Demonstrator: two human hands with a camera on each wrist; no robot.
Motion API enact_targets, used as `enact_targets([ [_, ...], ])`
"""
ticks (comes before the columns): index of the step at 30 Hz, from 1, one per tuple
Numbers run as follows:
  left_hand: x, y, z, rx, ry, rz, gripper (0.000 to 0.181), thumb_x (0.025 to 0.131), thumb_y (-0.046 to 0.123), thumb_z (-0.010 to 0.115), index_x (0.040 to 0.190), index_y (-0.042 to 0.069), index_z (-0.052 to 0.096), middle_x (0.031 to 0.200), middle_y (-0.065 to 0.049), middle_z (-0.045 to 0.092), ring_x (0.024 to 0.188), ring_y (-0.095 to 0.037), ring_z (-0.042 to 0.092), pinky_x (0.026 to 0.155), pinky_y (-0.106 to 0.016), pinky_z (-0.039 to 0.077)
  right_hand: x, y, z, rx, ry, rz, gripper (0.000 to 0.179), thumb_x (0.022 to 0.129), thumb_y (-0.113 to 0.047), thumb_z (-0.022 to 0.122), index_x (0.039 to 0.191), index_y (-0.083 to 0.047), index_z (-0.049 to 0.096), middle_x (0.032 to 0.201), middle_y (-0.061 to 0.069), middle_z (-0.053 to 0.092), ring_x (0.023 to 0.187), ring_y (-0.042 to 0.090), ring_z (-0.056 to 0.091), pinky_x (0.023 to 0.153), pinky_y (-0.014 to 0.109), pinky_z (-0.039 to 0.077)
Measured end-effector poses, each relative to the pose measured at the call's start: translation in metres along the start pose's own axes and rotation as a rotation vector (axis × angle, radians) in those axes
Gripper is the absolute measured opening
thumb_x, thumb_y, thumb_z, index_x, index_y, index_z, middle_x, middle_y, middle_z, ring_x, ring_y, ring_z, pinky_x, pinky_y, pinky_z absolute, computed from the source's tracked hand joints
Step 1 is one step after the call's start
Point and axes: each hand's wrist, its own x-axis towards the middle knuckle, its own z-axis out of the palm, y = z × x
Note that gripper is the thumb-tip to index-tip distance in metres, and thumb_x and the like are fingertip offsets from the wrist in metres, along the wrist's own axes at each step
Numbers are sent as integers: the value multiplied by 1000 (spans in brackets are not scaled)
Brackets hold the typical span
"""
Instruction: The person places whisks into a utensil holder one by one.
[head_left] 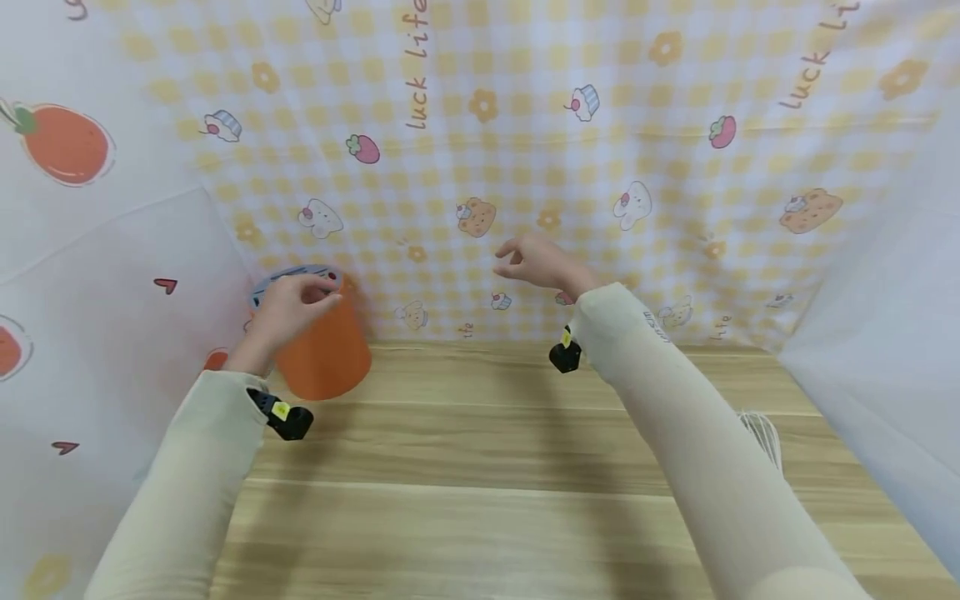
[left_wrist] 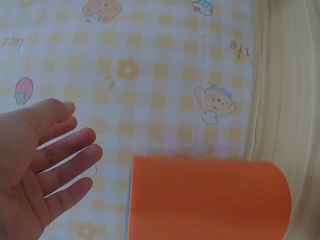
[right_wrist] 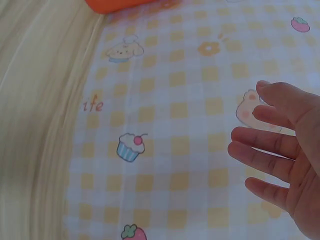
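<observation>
My left hand (head_left: 285, 310) hovers by the top of an orange cylinder-shaped container (head_left: 322, 350), its fingers loosely bent with nothing between them. The container's grey-blue top (head_left: 296, 271) bears dark marks and is partly hidden behind that hand. In the left wrist view, a gap shows between the fingers and the orange side (left_wrist: 210, 200). My right hand (head_left: 542, 262) is raised before the checked cloth, to the right of the container. Its fingers are relaxed and hold nothing, as the right wrist view also shows.
A yellow-and-white checked cloth (head_left: 420, 183) hangs behind the wooden table (head_left: 450, 450). White sheets with fruit and heart prints stand at the left (head_left: 112, 275). A bundle of white cord (head_left: 763, 437) lies on the right, partly behind my right sleeve.
</observation>
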Motion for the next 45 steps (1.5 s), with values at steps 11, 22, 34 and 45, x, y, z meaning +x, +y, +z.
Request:
enact_targets([
  [11, -7, -22, -30, 33, 1, -103, 41, 93, 28, 55, 116, -5, 58, 111, -28, 55, 98, -38, 51, 72, -43, 47, 26, -16, 11, 27, -54, -17, 39, 93, -24, 56, 124, -1, 54, 112, 15, 60, 100, 25, 57, 86, 38, 45],
  [22, -15, -52, -48, 82, 11, -176, 43, 93, 31, 52, 116, -6, 57, 106, -27, 57, 88, -34, 54, 60, -28, 45, 45, -26, 24, 3, -117, 24, 41, 94, -27, 54, 127, -3, 52, 123, 12, 55, 111, 25, 52, 91, 39, 42],
  [34, -24, -86, -69, 137, 26, -231, 44, 94, 30, 51, 115, -9, 56, 91, -26, 64, 86, -39, 59, 73, -50, 45, 74, -51, 46, 0, -156, -50, 39, 93, -25, 55, 124, -1, 55, 129, 11, 50, 107, 22, 54, 89, 34, 43],
  [45, -31, -102, -73, 113, -44, -290, 48, 95, 30, 48, 116, -12, 54, 96, -28, 62, 90, -42, 57, 79, -58, 42, 101, -84, 69, -43, -191, -131, 37, 92, -25, 56, 119, -1, 58, 141, 14, 37, 119, 24, 46, 93, 30, 39],
])
